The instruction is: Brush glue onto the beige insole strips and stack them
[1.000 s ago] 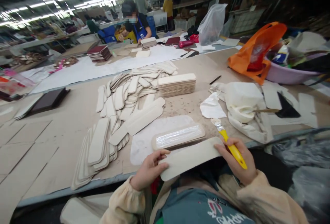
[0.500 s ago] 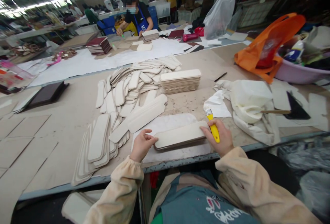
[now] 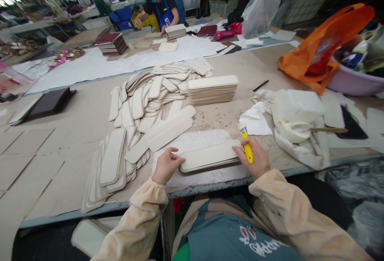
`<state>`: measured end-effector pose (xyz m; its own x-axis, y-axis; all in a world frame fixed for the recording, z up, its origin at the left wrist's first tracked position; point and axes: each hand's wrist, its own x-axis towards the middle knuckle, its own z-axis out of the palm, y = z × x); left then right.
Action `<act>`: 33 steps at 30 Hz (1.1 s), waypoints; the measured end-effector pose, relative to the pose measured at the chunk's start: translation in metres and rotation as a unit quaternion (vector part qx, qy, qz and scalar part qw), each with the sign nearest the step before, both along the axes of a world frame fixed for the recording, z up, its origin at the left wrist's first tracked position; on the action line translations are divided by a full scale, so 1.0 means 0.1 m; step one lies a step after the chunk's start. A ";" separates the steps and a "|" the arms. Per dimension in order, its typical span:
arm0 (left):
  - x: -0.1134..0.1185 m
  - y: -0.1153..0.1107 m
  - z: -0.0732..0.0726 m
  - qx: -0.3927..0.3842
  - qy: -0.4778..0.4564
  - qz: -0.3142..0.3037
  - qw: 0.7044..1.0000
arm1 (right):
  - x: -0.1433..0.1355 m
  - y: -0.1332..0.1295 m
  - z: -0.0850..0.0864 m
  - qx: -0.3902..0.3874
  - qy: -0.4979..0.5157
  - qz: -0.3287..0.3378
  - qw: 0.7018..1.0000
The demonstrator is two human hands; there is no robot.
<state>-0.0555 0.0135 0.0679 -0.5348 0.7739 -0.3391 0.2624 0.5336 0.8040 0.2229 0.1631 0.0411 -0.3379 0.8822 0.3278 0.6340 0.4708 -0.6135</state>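
Note:
A small stack of long cream strips with rounded ends (image 3: 210, 156) lies on a white sheet (image 3: 207, 177) at the table's front edge. My left hand (image 3: 168, 164) pinches the left end of the top strip between thumb and fingers. At the right end, my right hand (image 3: 255, 157) touches the strip with its fingertips and holds a yellow-handled brush (image 3: 248, 149), bristles pointing away from me. Beyond the sheet stands a neat, taller stack of similar strips (image 3: 212, 92). Loose strips (image 3: 154, 87) lie heaped to the left of it.
On the right are a cream glue-like mass in a cloth-lined container (image 3: 300, 109), a white crumpled cloth (image 3: 257, 120), an orange bag (image 3: 303, 55) and a pink basin (image 3: 354, 81). Dark panels (image 3: 49, 103) lie left. A person (image 3: 162, 7) works across the table.
The view has shifted slightly, so the far table sits higher in the picture. Both hands remain at the ends of the strip, and the brush is still in my right hand.

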 end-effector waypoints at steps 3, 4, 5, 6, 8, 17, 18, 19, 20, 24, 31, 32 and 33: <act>0.01 0.01 0.01 -0.003 0.007 -0.004 1.000 | 0.00 0.00 -0.03 0.009 -0.015 0.001 1.000; 0.01 0.01 0.01 -0.003 0.008 -0.007 1.000 | 0.00 0.00 -0.05 0.011 -0.021 0.001 1.000; 0.01 0.01 0.02 -0.003 0.010 -0.009 1.000 | 0.00 -0.01 -0.06 0.013 -0.026 0.000 1.000; 0.01 0.01 0.01 -0.004 0.011 -0.013 1.000 | 0.00 -0.01 -0.08 0.015 -0.031 -0.002 0.999; 0.01 0.01 0.01 -0.003 0.012 -0.020 1.000 | 0.00 -0.01 -0.11 0.020 -0.040 -0.003 0.999; -0.05 0.01 0.01 -0.023 0.060 -0.086 0.994 | -0.07 -0.09 0.02 0.149 -0.043 0.073 0.985; -0.05 0.02 0.01 -0.026 0.065 -0.090 0.993 | -0.11 -0.14 0.04 0.154 -0.041 0.095 0.983; -0.06 0.02 0.01 -0.028 0.070 -0.094 0.993 | -0.16 -0.20 0.04 0.157 -0.036 0.122 0.979; -0.06 0.03 0.01 -0.030 0.073 -0.097 0.992 | -0.22 -0.27 0.04 0.157 -0.035 0.153 0.975; -0.07 0.04 -0.03 -0.030 0.089 -0.093 0.991 | -0.44 -0.49 -0.08 0.139 -0.037 0.244 0.959; -0.08 0.03 -0.04 -0.031 0.113 -0.094 0.989 | -0.24 -0.38 -0.23 0.112 -0.055 0.214 0.969; -0.09 0.03 -0.04 -0.030 0.114 -0.097 0.988 | -0.17 -0.34 -0.22 0.105 -0.057 0.198 0.973; -0.09 0.03 -0.04 -0.029 0.115 -0.100 0.988 | -0.10 -0.30 -0.22 0.096 -0.058 0.180 0.977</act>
<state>-0.0640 0.0165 0.0638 -0.4420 0.8543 -0.2734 0.5398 0.4967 0.6796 0.2131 0.1331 0.0193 -0.6601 0.6251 0.4165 0.4656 0.7756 -0.4262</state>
